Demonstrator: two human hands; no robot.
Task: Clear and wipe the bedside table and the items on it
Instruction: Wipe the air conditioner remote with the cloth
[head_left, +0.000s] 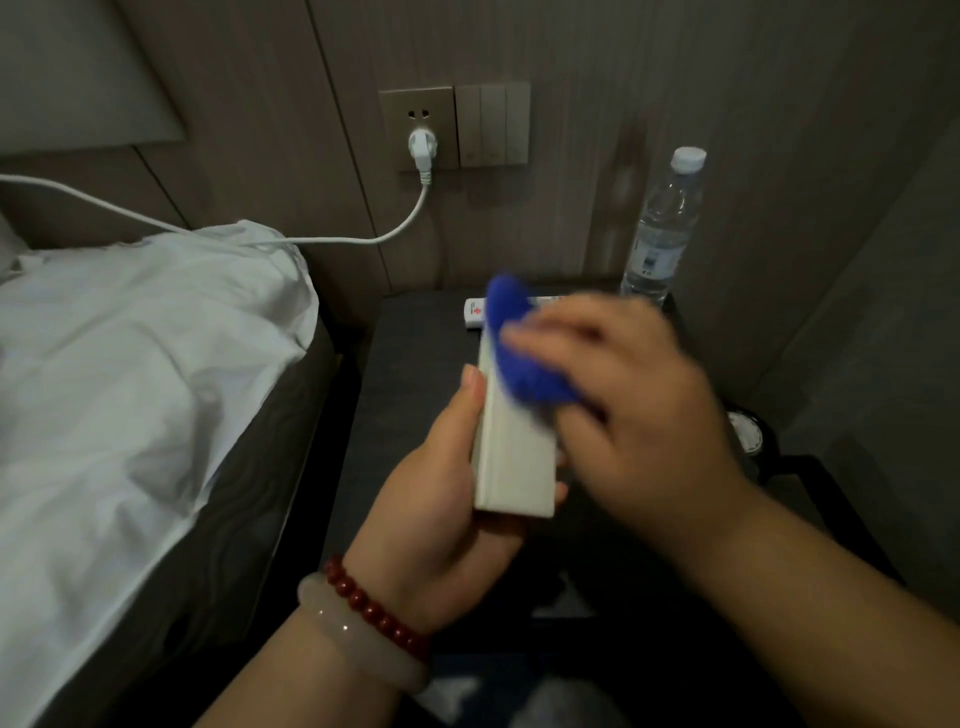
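My left hand (441, 499) grips a long white remote-like block (511, 457) from below, holding it above the dark bedside table (410, 364). My right hand (623, 410), blurred by motion, presses a blue cloth (519, 343) against the block's upper end. A second white remote (475, 314) lies at the table's back edge, partly hidden behind the cloth. A clear water bottle (662, 234) with a white cap stands upright at the back right corner.
A bed with a white duvet (130, 374) borders the table on the left. A white plug and cable (423, 150) hang from the wall socket above. A small round white object (745, 434) sits low on the right, beside a dark frame.
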